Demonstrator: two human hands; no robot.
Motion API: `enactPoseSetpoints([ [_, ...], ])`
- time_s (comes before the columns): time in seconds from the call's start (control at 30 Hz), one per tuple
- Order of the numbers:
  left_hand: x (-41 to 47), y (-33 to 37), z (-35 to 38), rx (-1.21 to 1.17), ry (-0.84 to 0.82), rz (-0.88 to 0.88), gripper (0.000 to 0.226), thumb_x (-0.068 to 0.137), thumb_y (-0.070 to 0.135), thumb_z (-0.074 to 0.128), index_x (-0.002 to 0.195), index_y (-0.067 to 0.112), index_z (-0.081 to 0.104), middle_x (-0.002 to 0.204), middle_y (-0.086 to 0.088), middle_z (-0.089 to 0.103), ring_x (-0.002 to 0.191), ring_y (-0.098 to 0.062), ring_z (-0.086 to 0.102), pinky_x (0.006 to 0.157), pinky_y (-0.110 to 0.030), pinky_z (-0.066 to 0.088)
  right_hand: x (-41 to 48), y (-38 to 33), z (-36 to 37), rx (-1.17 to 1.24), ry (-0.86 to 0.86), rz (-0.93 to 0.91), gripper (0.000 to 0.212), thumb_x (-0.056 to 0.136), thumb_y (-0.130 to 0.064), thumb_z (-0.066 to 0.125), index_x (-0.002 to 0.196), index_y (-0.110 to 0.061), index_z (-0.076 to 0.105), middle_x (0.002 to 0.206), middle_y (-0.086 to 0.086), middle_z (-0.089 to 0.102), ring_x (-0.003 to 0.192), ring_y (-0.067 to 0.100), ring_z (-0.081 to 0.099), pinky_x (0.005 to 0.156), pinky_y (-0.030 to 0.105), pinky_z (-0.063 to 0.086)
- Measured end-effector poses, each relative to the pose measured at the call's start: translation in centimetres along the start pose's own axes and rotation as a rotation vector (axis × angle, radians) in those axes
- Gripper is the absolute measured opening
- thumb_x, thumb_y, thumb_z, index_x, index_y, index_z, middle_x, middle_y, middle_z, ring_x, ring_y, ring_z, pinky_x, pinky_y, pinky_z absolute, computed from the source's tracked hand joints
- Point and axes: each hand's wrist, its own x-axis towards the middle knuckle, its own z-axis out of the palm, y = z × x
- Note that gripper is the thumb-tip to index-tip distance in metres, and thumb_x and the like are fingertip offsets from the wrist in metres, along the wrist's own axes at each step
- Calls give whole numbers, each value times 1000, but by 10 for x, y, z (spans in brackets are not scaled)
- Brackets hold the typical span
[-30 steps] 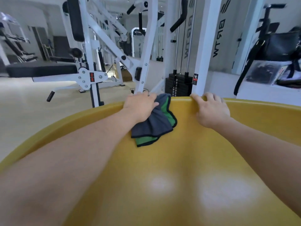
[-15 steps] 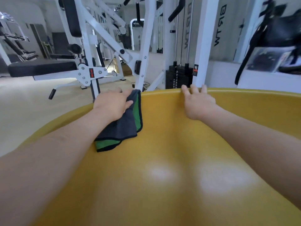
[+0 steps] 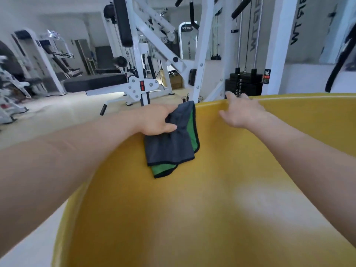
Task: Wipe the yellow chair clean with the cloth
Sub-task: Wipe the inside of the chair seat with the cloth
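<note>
The yellow chair (image 3: 202,218) fills the lower half of the head view, its curved top rim running from lower left up to the right edge. A folded dark grey and green cloth (image 3: 173,145) hangs over that rim onto the inner surface. My left hand (image 3: 156,120) grips the cloth at the rim, thumb on the inside and fingers curled over the outside. My right hand (image 3: 240,110) rests on the rim a little to the right, fingers hooked over the edge and holding nothing else.
Behind the chair stands a white weight machine (image 3: 146,81) with a black padded bench (image 3: 94,81) and a black weight stack (image 3: 243,81). More gym machines (image 3: 38,64) line the far left. Pale bare floor (image 3: 48,116) lies left of the chair.
My left hand has slid the cloth leftward along the rim, away from my right hand, which also shifted left. The camera turned, showing more floor at the left.
</note>
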Motion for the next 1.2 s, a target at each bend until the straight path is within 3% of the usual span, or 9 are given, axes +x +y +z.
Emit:
enactPoseSetpoints([
  [0.1, -58, -12, -10, 60, 147, -83, 52, 94, 35, 51, 144, 24, 39, 144, -3, 45, 130, -23, 43, 107, -37, 36, -22, -66, 10, 177, 98, -361, 65, 93, -61, 37, 149, -47, 8, 163, -4, -1, 149, 29, -2, 112, 62, 17],
  [0.2, -147, -23, 9, 24, 322, -301, 52, 88, 55, 48, 136, 34, 47, 119, 4, 54, 105, -16, 53, 81, -31, 39, -29, -113, 42, 274, 50, -387, 59, 89, -72, 31, 144, -51, 24, 161, -12, 10, 149, 23, -3, 110, 66, 10],
  [0.4, -177, -48, 75, -726, 665, -314, 43, 75, 46, 63, 117, 39, 64, 81, 19, 53, 53, -5, 47, 54, -10, 36, -59, -163, 86, 762, 349, -485, 28, 95, -32, 43, 108, -26, 67, 111, -9, 62, 116, 15, 52, 105, 58, 30],
  [0.57, -180, -42, 88, -773, 1060, -312, 10, 87, 29, 52, 89, 37, 57, 86, 14, 56, 76, -2, 52, 71, -18, 41, -129, -188, 102, 811, 401, -855, 25, 100, -22, 44, 110, -18, 67, 119, -6, 66, 130, 11, 47, 109, 42, 22],
  [0.67, -186, -46, 86, -517, 1006, -216, 30, 91, 19, 49, 119, 27, 54, 112, 19, 49, 103, 9, 44, 91, -4, 30, -90, -174, 100, 601, 459, -886, 29, 99, -25, 41, 113, -19, 66, 118, -6, 67, 120, 13, 56, 110, 52, 24],
  [0.77, -188, -53, 84, -592, 858, -164, 43, 99, 28, 44, 142, 27, 39, 133, 26, 37, 115, 30, 27, 96, 5, 18, -73, -188, 105, 773, 482, -635, 26, 98, -16, 44, 108, -8, 67, 110, 6, 69, 107, 25, 61, 97, 56, 42],
  [0.9, -184, -51, 80, -700, 908, -169, 42, 101, 33, 32, 140, 22, 42, 141, 11, 45, 130, 6, 36, 111, -19, 28, -147, -206, 118, 976, 467, -641, 25, 98, -8, 44, 111, -4, 65, 120, 8, 65, 129, 22, 50, 108, 43, 38],
  [1.07, -209, -44, 88, -838, 750, -229, 39, 85, 36, 45, 120, 36, 62, 107, 17, 66, 100, 4, 59, 93, -28, 47, -214, -183, 122, 1019, 242, -908, 23, 97, -4, 47, 110, -6, 66, 126, -4, 60, 131, 11, 46, 110, 28, 35],
  [1.2, -216, -52, 78, -924, 639, -243, 39, 78, 28, 48, 109, 46, 61, 80, 25, 66, 71, 6, 59, 71, -22, 49, -162, -188, 87, 876, 179, -850, 15, 87, -19, 64, 96, -31, 67, 108, -23, 63, 121, 12, 48, 106, 21, 35],
])
